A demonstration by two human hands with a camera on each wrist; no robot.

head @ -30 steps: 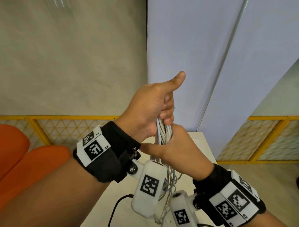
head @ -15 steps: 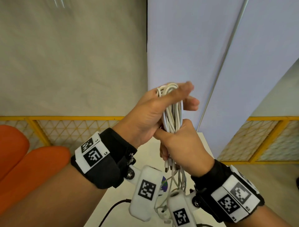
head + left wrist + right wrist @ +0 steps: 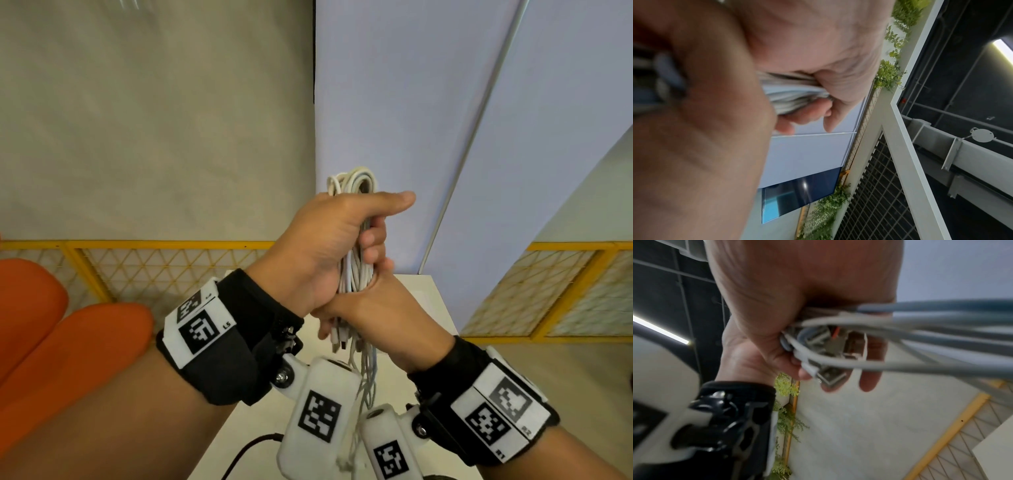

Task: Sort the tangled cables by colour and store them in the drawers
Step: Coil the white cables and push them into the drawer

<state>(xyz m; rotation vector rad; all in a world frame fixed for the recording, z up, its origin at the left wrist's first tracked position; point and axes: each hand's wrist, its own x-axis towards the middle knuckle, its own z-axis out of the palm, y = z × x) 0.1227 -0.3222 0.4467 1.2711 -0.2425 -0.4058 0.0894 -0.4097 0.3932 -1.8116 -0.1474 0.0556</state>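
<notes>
In the head view, a folded bundle of white plastic cables (image 3: pixel 354 270) is held upright above the white table (image 3: pixel 435 308), clenched by the left hand (image 3: pixel 329 250) above and the right hand (image 3: pixel 380 308) below. In the left wrist view, the strands are seen pinched under curled fingers (image 3: pixel 807 113). In the right wrist view, metal plugs (image 3: pixel 830 376) and loose tails are gripped; these should be tucked in before stowing, it is judged.

Arms: bare to the wrist, no sleeves.
Left wrist band (image 3: pixel 236 346): wide black fabric strap with a white plate printed with black square codes, marked "L5".
Right wrist band (image 3: pixel 479 401): the same black strap, white plates with square codes.
Left camera housing (image 3: pixel 318 418): white rounded case with a square code, hung from a black bracket with a silver screw.
Right camera housing (image 3: pixel 390 448): a matching white case.
</notes>
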